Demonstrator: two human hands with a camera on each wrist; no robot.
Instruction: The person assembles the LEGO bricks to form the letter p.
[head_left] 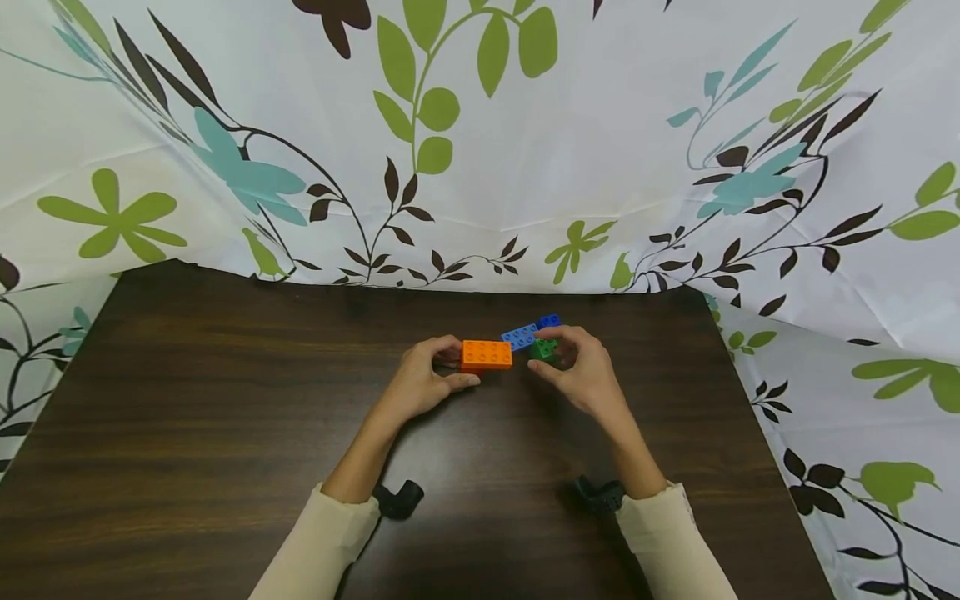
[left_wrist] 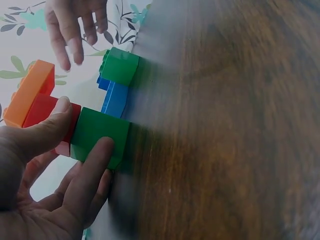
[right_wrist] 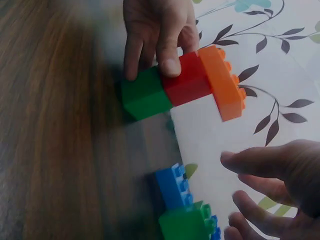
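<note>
Brick assembly, judged partly complete: a three-brick stack (right_wrist: 187, 77), with orange brick (head_left: 487, 355) over red brick (left_wrist: 42, 111) over lower green brick (left_wrist: 100, 135), is gripped by the left hand (head_left: 420, 383); light-blue brick (head_left: 518, 337), second green brick (head_left: 544, 349) and dark-blue brick (head_left: 550, 320) remain outside it on the table (head_left: 187, 433), whether mutually joined cannot be told; the right hand (head_left: 587, 373), thumb and fingers parted, holds nothing, just beside the second green brick
</note>
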